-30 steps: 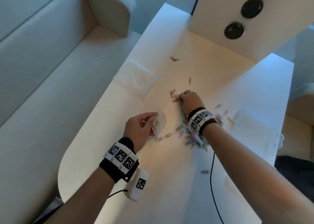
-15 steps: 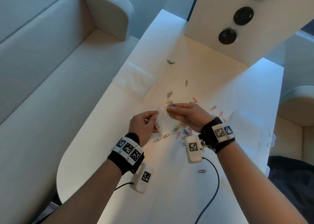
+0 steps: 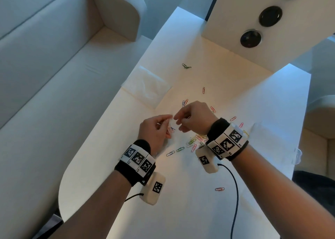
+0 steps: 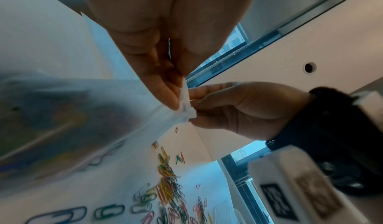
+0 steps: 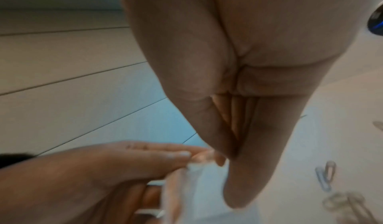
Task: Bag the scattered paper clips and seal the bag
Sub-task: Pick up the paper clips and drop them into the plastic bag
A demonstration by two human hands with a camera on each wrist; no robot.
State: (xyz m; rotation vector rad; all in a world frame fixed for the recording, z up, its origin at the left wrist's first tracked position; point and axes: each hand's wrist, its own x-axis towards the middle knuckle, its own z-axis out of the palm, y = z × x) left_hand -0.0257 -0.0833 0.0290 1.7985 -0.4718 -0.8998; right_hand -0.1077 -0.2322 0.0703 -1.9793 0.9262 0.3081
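Observation:
A small clear plastic bag (image 3: 170, 128) hangs between my hands above the white table (image 3: 181, 211), with blurred coloured clips inside the bag (image 4: 68, 112). My left hand (image 3: 167, 122) pinches its top edge. My right hand (image 3: 176, 120) has thumb and fingers bunched at the same rim (image 4: 189, 111), and I cannot see whether clips sit between them. Loose paper clips (image 3: 196, 141) lie heaped under my right wrist, and the same heap (image 4: 167, 178) shows in the left wrist view. Single clips (image 3: 203, 90) lie scattered farther out. Two clips (image 5: 325, 176) show beside my right thumb.
A flat clear bag (image 3: 146, 86) lies at the table's left edge and another (image 3: 272, 141) at the right. A white panel with round black sockets (image 3: 251, 38) stands at the far end. A bench seat (image 3: 54, 93) runs along the left. A black cable (image 3: 235, 193) trails from my right wrist.
My right hand left the clips near the table's middle, came back to the bag and now meets my left hand at the bag's rim. The left hand kept holding the bag.

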